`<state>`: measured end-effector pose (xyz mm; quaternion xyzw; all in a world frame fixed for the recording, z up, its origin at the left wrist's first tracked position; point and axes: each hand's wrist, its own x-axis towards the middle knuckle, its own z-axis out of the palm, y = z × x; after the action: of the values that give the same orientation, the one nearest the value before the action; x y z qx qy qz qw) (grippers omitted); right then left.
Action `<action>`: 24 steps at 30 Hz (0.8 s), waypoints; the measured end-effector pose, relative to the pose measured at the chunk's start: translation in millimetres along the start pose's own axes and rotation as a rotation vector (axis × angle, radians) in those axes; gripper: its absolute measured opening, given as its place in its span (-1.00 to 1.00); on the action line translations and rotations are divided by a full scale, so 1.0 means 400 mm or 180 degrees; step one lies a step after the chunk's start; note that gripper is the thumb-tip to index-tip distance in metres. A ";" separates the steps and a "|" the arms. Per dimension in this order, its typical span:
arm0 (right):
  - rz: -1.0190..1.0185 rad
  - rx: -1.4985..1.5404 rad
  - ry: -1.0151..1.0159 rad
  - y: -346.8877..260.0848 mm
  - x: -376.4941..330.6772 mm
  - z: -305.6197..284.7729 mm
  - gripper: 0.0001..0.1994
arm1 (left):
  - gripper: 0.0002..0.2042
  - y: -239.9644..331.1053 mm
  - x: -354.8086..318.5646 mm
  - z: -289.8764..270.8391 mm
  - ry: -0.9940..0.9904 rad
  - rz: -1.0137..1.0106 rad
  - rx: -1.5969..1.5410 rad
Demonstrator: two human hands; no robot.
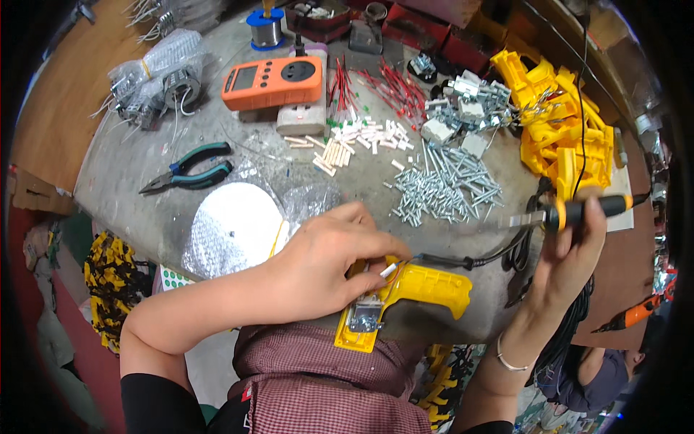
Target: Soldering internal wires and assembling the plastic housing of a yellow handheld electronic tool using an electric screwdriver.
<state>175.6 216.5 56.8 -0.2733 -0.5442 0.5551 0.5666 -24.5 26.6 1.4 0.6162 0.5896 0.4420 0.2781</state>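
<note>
Yellow casing [435, 287] beneath left hand [331, 253]

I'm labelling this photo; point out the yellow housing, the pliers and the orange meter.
Yellow housing [423, 283]: head view, on its handle part.
Pliers [176, 177]: head view, near the pivot.
Orange meter [272, 85]: head view, on its front face.

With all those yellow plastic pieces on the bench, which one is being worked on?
The pistol-shaped casing partly under the left hand, fitted with a metal part. The bench's other yellow pieces lie heaped at upper right.
</note>
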 end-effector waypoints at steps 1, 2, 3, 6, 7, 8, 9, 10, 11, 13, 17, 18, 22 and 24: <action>-0.0162 -0.0044 0.0081 -0.004 0.030 0.041 -0.77 | -0.62 -0.004 -0.004 0.003 0.0029 0.0025 0.0013; -0.0171 -0.0171 -0.0077 -0.001 0.056 0.094 -0.77 | -0.62 -0.007 -0.007 0.004 0.0067 0.0066 0.0044; -0.0165 -0.0302 -0.0241 0.003 0.086 0.154 -0.77 | -0.61 -0.006 -0.010 0.000 0.0058 0.0020 -0.0014; -0.0482 -0.0660 -0.1149 0.091 0.177 0.284 -0.79 | -0.61 -0.005 -0.009 0.001 0.0043 0.0020 -0.0118; -0.0505 -0.0566 -0.1314 0.133 0.198 0.338 -0.80 | -0.61 -0.008 -0.011 0.001 0.0056 -0.0008 -0.0174; -0.0607 -0.0412 -0.1546 0.186 0.233 0.378 -0.80 | -0.61 -0.007 -0.016 0.002 0.0067 0.0003 -0.0157; -0.0720 -0.0282 -0.1748 0.236 0.269 0.403 -0.79 | -0.61 -0.005 -0.015 0.005 0.0076 0.0029 -0.0133; -0.0720 -0.0341 -0.1847 0.277 0.296 0.420 -0.76 | -0.61 -0.004 -0.016 0.009 0.0071 0.0024 -0.0145; -0.0732 -0.0422 -0.1924 0.312 0.324 0.423 -0.73 | -0.61 -0.003 -0.012 0.015 0.0044 0.0039 -0.0167; -0.1044 -0.1158 -0.1949 0.373 0.346 0.430 -0.59 | -0.61 -0.005 -0.009 0.021 0.0115 0.0116 -0.0151; 0.0106 -0.1181 -0.1851 0.343 0.305 0.371 -0.45 | -0.59 -0.014 -0.006 0.020 0.0129 0.0314 -0.0307; 0.0395 -0.1049 -0.1737 0.287 0.269 0.350 -0.46 | -0.59 -0.013 -0.008 0.015 0.0143 0.0314 -0.0258; 0.0317 -0.1187 -0.2329 0.051 0.032 0.207 -0.76 | -0.61 -0.020 -0.023 0.003 0.0209 0.0156 -0.0132; 0.0969 -0.0681 -0.2056 -0.095 -0.177 0.119 -0.83 | -0.59 -0.015 -0.014 0.003 0.0132 0.0166 -0.0180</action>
<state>159.0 127.9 81.8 -0.2195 -0.7030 0.6306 0.2449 -26.1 22.5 -5.5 0.6139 0.5662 0.4784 0.2714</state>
